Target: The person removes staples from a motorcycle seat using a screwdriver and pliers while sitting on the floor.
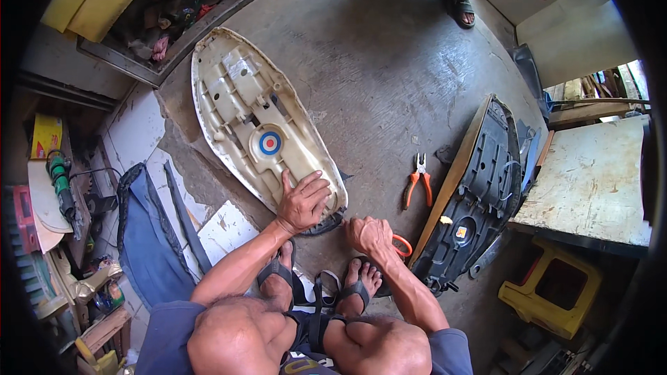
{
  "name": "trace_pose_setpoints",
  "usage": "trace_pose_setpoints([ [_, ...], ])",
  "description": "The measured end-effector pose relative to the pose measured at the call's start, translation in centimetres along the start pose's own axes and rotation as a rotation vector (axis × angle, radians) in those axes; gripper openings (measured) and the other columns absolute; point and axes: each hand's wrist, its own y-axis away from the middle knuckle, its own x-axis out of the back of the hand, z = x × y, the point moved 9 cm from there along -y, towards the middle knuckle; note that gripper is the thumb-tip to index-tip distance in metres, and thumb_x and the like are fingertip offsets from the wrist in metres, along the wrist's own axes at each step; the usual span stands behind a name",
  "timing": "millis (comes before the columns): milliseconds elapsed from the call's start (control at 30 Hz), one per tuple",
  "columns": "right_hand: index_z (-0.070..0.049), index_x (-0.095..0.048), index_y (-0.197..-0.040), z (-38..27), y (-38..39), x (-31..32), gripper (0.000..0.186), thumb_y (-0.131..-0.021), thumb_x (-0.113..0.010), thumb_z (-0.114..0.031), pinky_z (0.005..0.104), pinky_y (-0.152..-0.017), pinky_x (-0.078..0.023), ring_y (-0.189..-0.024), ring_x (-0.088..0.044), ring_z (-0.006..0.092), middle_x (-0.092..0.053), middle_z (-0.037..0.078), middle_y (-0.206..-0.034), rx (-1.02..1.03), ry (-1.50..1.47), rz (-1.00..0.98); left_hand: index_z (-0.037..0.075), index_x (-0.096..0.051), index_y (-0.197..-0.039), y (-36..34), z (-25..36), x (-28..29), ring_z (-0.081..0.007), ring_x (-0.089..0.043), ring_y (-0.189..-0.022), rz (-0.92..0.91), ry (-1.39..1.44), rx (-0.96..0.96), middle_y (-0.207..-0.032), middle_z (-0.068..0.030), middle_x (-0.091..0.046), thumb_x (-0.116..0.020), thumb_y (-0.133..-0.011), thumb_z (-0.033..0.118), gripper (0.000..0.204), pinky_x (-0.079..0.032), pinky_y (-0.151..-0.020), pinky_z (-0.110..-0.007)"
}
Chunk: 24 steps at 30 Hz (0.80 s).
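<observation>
Closest in, two bent knees (pixel 233 333) frame the view, with sandalled feet (pixel 358 288) planted just beyond them. And here are the hands: the left hand (pixel 304 201) lies palm down on the near part of a long cream seat shell (pixel 292 149), its fingers loosely spread, pressed to the surface rather than wrapped around anything. The right hand (pixel 368 234) sits just off the shell's near end, fingers curled under; how tightly they close, or on what, I can't tell. Dark trim (pixel 324 225) edges that end of the shell, which lies on the concrete floor (pixel 389 83) hollow side up, a blue, white and red roundel (pixel 270 143) in its recess. Beside the right wrist, an orange loop handle (pixel 401 245) peeks out. Over to the left there's blue cloth (pixel 153 236), dark-edged and crumpled; to the right, a yellow frame (pixel 552 288) below a worn, pale-topped bench (pixel 590 173). Between the shell and a tilted black seat base (pixel 479 180) lie orange-handled pliers (pixel 418 182), jaws up the floor. A green power tool (pixel 62 184) rests far left, and at the top, another person's sandalled foot (pixel 461 12) shows.
</observation>
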Motion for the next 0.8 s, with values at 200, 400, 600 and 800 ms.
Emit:
trace_pose_setpoints([
  [200, -0.006, -0.074, -0.097, -1.0, -0.8, -3.2, 0.051, -0.102, -0.044, -0.046, 0.0505, -0.083, -0.055, -0.093, -0.071, 0.0427, -0.072, 0.026, -0.095, -0.06, -0.06, -0.119, 0.012, -0.073, -0.099, 0.3, -0.1, -0.4, -0.0211, -0.054, -0.13, -0.028, 0.052, 0.04, -0.118, -0.0002, -0.068, -0.065, -0.091, 0.021, 0.014, -0.009, -0.112, -0.072],
  [400, 0.0, -0.071, -0.095, 3.8, -1.6, -8.4, 0.069, -0.099, -0.045, -0.063, 0.0508, -0.079, -0.054, -0.089, -0.07, 0.0423, -0.071, 0.027, -0.089, -0.266, -0.639, -0.347, 0.011, -0.073, -0.103, -0.1, 0.2, -0.8, -0.0228, -0.054, -0.132, -0.039, 0.111, 0.019, -0.119, -0.0019, -0.067, -0.062, -0.093, 0.019, 0.017, -0.006, -0.113, -0.072],
  [600, -0.001, -0.072, -0.085, -0.3, -0.9, -2.3, 0.057, -0.102, -0.047, -0.05, 0.05, -0.072, -0.055, -0.085, -0.07, 0.0423, -0.068, 0.031, -0.083, 0.058, -0.096, 0.081, 0.009, -0.072, -0.105, 0.6, 0.2, -0.7, -0.025, -0.052, -0.133, -0.047, 0.111, 0.039, -0.121, -0.005, -0.066, -0.062, -0.092, 0.018, 0.018, -0.008, -0.115, -0.07],
  [800, -0.003, -0.063, -0.069, 1.3, -1.8, -4.2, 0.064, -0.101, -0.048, -0.056, 0.0413, -0.057, -0.047, -0.061, -0.063, 0.0237, -0.06, 0.014, -0.061, 0.075, -0.569, -0.06, 0.008, -0.071, -0.103, 0.3, 0.5, 2.7, -0.0253, -0.053, -0.133, 0.016, 0.167, 0.063, -0.119, -0.0049, -0.067, -0.065, -0.089, 0.017, 0.017, -0.012, -0.116, -0.068],
])
